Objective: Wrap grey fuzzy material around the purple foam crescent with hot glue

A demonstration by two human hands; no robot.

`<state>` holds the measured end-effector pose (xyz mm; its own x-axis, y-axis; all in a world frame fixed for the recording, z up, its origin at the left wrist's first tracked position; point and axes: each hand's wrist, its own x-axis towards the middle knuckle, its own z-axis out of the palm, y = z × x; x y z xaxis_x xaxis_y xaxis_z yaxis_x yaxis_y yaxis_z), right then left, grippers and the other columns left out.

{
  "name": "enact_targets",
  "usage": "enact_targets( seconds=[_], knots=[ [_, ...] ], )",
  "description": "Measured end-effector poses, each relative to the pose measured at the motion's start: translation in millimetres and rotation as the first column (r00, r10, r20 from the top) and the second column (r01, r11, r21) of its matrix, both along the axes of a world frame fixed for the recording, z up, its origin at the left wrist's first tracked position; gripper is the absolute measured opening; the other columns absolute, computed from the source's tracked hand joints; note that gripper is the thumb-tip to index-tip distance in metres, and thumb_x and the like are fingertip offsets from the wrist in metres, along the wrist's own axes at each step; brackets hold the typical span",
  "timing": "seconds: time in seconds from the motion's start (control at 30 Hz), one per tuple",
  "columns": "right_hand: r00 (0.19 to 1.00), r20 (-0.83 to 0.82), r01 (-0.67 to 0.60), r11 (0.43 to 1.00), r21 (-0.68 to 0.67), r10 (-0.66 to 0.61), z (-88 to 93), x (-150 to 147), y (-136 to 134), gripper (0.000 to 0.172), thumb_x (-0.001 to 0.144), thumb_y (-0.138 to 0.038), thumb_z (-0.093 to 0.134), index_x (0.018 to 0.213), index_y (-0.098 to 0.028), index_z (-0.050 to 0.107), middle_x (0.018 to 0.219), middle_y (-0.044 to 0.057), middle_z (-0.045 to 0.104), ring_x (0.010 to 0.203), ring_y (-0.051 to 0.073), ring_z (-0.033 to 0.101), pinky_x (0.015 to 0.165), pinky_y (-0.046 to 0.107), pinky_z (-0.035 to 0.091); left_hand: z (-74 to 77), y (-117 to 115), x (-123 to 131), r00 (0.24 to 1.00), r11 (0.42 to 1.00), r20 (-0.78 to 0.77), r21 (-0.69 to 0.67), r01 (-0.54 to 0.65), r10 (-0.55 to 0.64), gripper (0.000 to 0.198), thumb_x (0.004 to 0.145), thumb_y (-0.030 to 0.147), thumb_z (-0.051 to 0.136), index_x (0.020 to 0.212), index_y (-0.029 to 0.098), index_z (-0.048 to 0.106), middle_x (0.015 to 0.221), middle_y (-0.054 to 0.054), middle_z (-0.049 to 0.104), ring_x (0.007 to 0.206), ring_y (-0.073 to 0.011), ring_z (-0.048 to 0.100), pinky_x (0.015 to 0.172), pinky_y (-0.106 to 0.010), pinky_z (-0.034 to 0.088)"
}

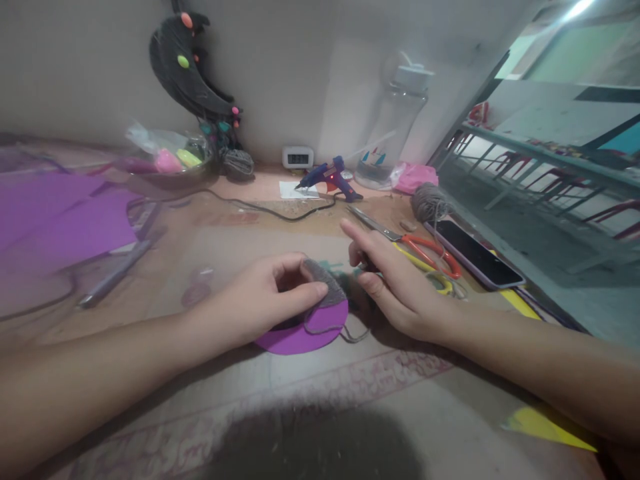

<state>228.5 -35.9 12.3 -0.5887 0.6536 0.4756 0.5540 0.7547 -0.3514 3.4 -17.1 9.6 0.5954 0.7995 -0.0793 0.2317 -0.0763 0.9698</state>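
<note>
Gripping purple disc, L hand | scissors, phone nr R hand

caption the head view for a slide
Left hand pinches grey yarn on a purple disc, right hand beside orange scissors.

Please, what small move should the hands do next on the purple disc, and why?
Probably press the loose yarn strand onto the bare purple disc: gray yarn covers only its far part, the left hand holds it, and the right hand rests beside.
</note>
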Motion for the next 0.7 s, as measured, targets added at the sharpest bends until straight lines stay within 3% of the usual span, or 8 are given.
enact_targets(
  seconds=[0.23, 0.37, 0.57, 0.7],
  knots=[
    [1.0, -0.017, 0.001, 1.0, 0.029, 0.0, -2.8, 0.1, 1.5, 0.04, 0.097, -0.029, 0.049, 0.137, -0.022, 0.049, 0.105, 0.007, 0.067, 0.094, 0.019, 0.061, 0.081, 0.031, 0.048, 0.1, -1.5, -0.8, 1.0, 1.0, -0.017, 0.025, -0.005, 0.006, 0.016, 0.086, 0.033, 0.061, 0.08, 0.018, 0.061, 0.072, 0.004, 0.061, 0.068, -0.0108, 0.057, 0.061, -0.021, 0.043],
    [1.0, -0.005, 0.017, 1.0, -0.004, -0.017, -3.2, 1.9, 1.5, 0.041, 0.1, -0.029, 0.042, 0.139, -0.017, 0.046, 0.113, 0.011, 0.067, 0.103, 0.021, 0.061, 0.087, 0.035, 0.048, 0.8, -2.9, -0.7, 1.0, 0.997, -0.023, 0.074, 0.0, 0.002, 0.017, 0.087, 0.033, 0.06, 0.078, 0.018, 0.061, 0.069, 0.005, 0.06, 0.065, -0.0102, 0.056, 0.059, -0.021, 0.042],
    [0.999, 0.047, -0.029, 0.996, 0.079, 0.026, 1.0, 0.8, -1.0, 0.03, 0.098, -0.031, 0.044, 0.117, -0.011, 0.057, 0.102, 0.012, 0.066, 0.092, 0.021, 0.06, 0.081, 0.035, 0.047, 0.3, -1.7, -1.0, 1.0, 0.991, -0.028, 0.136, 0.002, 0.002, 0.013, 0.087, 0.03, 0.06, 0.08, 0.019, 0.064, 0.073, 0.005, 0.063, 0.068, -0.0105, 0.057, 0.061, -0.021, 0.042],
    [0.994, 0.108, -0.039, 0.986, 0.16, 0.022, 0.5, 0.6, 2.1, 0.031, 0.097, -0.033, 0.049, 0.118, -0.013, 0.06, 0.092, 0.009, 0.066, 0.084, 0.02, 0.057, 0.074, 0.032, 0.043, -1.1, -1.2, -1.6, 0.999, 0.985, -0.04, 0.17, 0.023, -0.016, 0.013, 0.088, 0.028, 0.058, 0.081, 0.02, 0.064, 0.074, 0.005, 0.064, 0.068, -0.011, 0.057, 0.061, -0.022, 0.042]
  ],
)
